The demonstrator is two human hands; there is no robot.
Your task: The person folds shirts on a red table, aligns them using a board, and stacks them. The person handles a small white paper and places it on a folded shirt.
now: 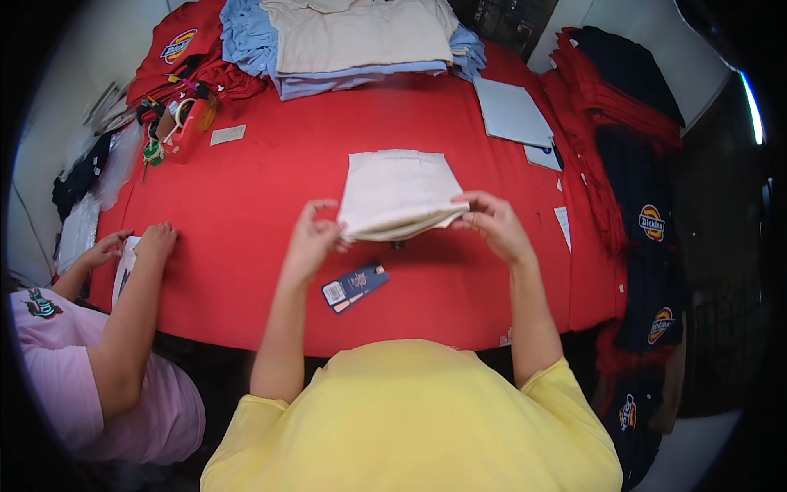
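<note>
A folded cream cloth garment (398, 184) is in front of me, its near edge lifted and its layers showing along that edge. My left hand (314, 236) pinches the near left corner, while my right hand (494, 227) grips the near right corner between thumb and fingers. Just below the garment is a dark blue hang tag (369, 280) with a white label at one end. Whether a string joins it to the cloth I cannot tell. The garment's underside is mostly hidden.
A red cloth covers the table (246, 279). Folded cream garments (357, 37) top light blue ones at the back. Scissors and tape crowd a red holder (193, 131). White sheets (512, 112) lie back right, near red and navy garment stacks (635, 189). A co-worker's hands (156, 240) work at left.
</note>
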